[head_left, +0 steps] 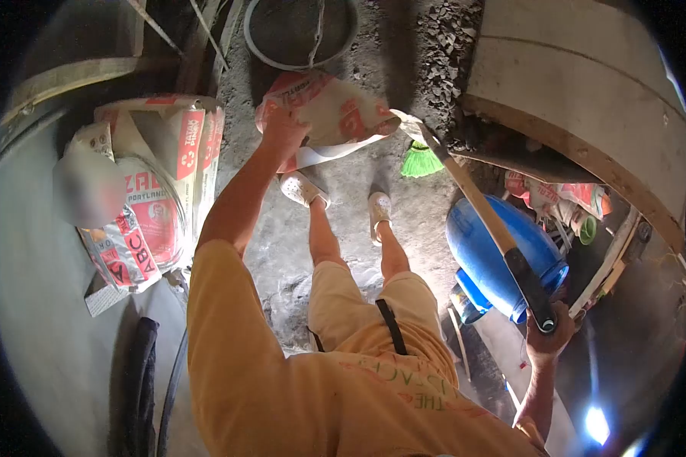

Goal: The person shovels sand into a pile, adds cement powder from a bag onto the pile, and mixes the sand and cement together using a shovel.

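Presently, the left hand (284,128) is closed on a white-and-red printed cement bag (343,114), its fingers curled over the bag's near left portion. The bag sits over the grey, dusty floor (423,209), just beyond the wearer's pale perforated clogs (301,188), with its surface creased and its lower edge showing plain white. Whether its underside bears fully on the floor cannot be determined.

The right hand (550,335) is wrapped around the black end grip of a long-handled shovel with a light wooden shaft (480,199). The shaft slants away from that hand, and the pale metal blade (410,124) lies at the bag's right edge; actual contact cannot be confirmed.

A bright green bristled broom head (421,161) is on the floor just beside the blade. To the right, a large blue plastic drum (489,236) lies beneath part of the shovel. Beyond the bag is a round, pale-rimmed container (263,55), near it. Dark loose gravel (443,57) lies along the right side of the floor. On the left, several red-and-white printed sacks (192,145) are grouped together, well apart from the shovel.
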